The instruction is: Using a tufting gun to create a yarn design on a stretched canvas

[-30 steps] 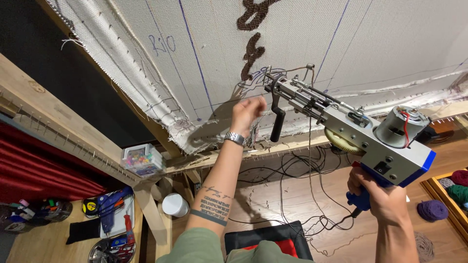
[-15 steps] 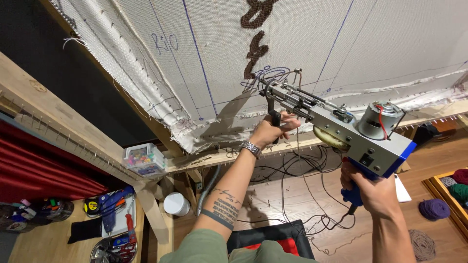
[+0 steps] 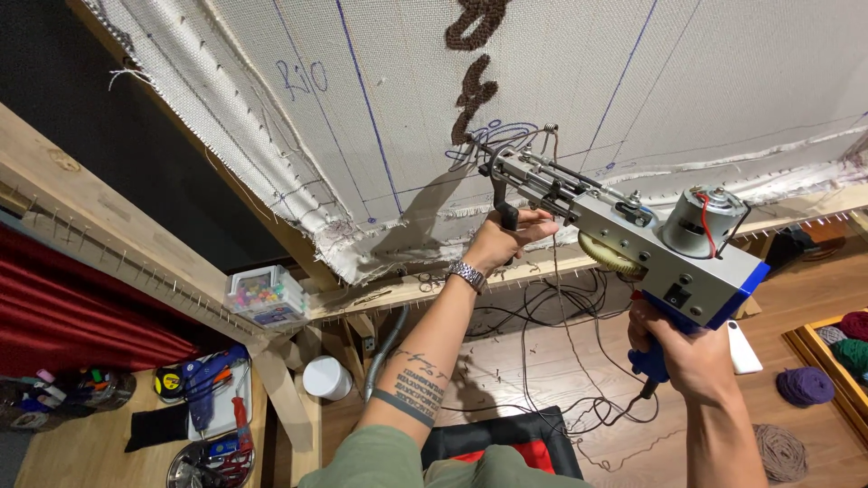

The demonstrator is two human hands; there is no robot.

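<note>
A grey and blue tufting gun (image 3: 633, 239) points at a pale cloth (image 3: 542, 99) stretched on a wooden frame (image 3: 117, 226). My right hand (image 3: 674, 348) grips the gun's blue rear handle. The black front handle is wrapped by my left hand (image 3: 502, 239), which wears a metal watch. The gun's needle tip sits close to the cloth, below a strip of brown tufted yarn (image 3: 475, 63) and beside blue drawn lines. Thin yarn runs from the gun down toward the floor.
A clear box of coloured bits (image 3: 262, 296) rests on the frame's lower beam. At lower left a wooden table holds a blue glue gun (image 3: 203, 380) and tools. Cables lie on the wood floor, with yarn balls (image 3: 805, 387) at right and a white tub (image 3: 327, 377).
My left hand came off the cloth and closed on the gun's front handle. The gun moved left and closer to the cloth.
</note>
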